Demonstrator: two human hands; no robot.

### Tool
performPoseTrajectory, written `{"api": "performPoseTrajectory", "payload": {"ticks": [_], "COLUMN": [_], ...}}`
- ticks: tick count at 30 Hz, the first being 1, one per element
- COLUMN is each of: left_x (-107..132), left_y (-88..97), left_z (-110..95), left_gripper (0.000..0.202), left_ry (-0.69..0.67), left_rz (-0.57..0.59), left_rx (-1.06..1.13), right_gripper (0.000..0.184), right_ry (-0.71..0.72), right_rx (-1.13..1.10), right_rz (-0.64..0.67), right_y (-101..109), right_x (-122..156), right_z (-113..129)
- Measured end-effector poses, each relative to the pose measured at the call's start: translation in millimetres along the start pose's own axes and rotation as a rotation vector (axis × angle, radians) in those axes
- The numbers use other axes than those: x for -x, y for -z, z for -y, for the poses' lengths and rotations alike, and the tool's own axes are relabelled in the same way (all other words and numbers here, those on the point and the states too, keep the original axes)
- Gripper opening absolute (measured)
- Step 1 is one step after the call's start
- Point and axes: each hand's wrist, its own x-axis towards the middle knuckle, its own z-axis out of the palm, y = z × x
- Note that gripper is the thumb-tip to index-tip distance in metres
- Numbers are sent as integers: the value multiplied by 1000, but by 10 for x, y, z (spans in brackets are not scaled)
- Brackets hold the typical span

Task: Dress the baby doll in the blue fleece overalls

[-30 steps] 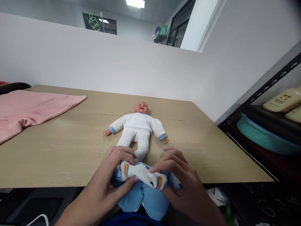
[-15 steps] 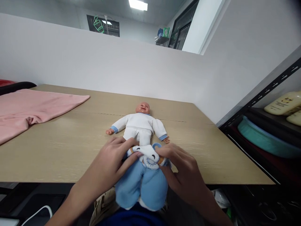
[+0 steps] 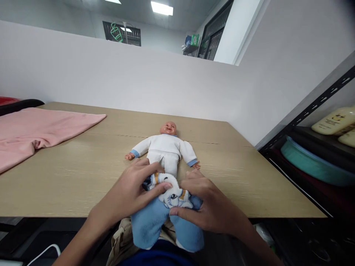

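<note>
A pair of blue baby pants (image 3: pixel 151 225) with a white embroidered animal patch hangs over the near table edge, its legs toward my lap. My left hand (image 3: pixel 135 188) pinches the left side of the waist, thumb on the patch. On the opposite side my right hand (image 3: pixel 201 201) grips the waist, thumb in front and fingers bunched behind. Beyond them a baby doll (image 3: pixel 166 147) lies on its back, arms spread, in a white top with blue cuffs and white bottoms. Its feet are hidden behind the pants and my hands.
A pink cloth (image 3: pixel 41 127) lies on the left of the wooden table (image 3: pixel 244 177). At the right a black rack (image 3: pixel 302 118) holds a teal basin (image 3: pixel 310 159) and cream-coloured bottles (image 3: pixel 335 121). A white wall (image 3: pixel 133 77) rises behind the table.
The waist of the pants has tilted, so more of the patch faces me. The legs have spread apart. My right hand has shifted left and its thumb now lies across the front.
</note>
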Motion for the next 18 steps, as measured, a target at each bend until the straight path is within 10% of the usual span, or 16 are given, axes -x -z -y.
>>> {"api": "performPoseTrajectory", "payload": {"ticks": [5,12,18], "left_x": [49,24,129], "left_y": [81,67,75], "left_z": [86,125,118], "left_gripper": [27,31,55], "left_ry": [-28,118,226], "left_rz": [137,-136,100], "left_rx": [36,580,493], "right_gripper": [20,27,28], "right_ry": [-129,-133,-254], "right_rx": [-130,-97,-299], "right_rz": [-101,191,-80], "right_y": [28,8,-55], "right_x": [19,-80,-60], "right_z": [-82,-141,-232]}}
